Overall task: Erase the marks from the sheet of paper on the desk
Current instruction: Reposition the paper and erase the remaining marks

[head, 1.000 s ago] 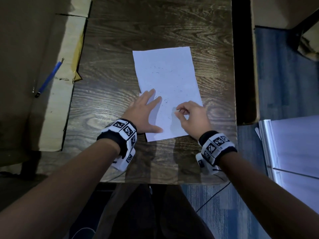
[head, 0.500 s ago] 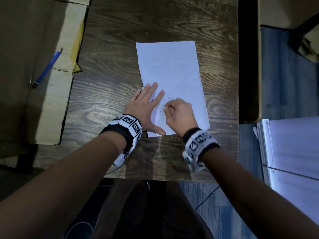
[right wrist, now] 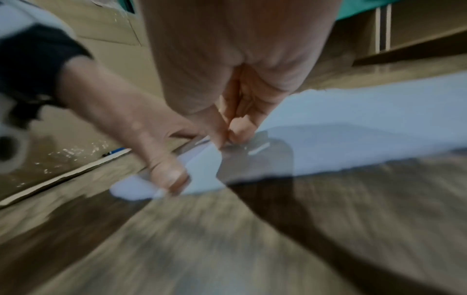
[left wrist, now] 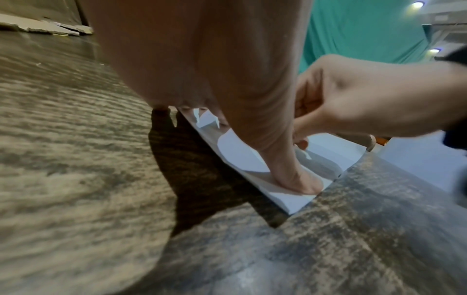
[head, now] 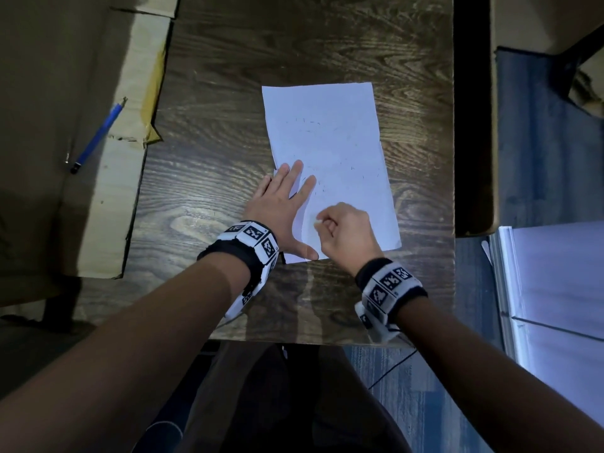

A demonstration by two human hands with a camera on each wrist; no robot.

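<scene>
A blue pen (head: 98,135) lies on cardboard at 9 o'clock, off the counter (head: 212,125). The left hand (head: 281,207), its grip released, presses flat on the sheet of paper (head: 327,138) at the near left edge. The right hand (head: 343,233) pinches a small white eraser (head: 316,221) against the sheet at 6 o'clock. The paper looks thin, light and easily creased; anchor it beside the rubbed area.

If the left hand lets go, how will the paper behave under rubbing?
The paper looks thin and light, so it would probably slide or wrinkle. The left hand lies flat on its edge. On the smooth desk little else would likely hold it.
</scene>
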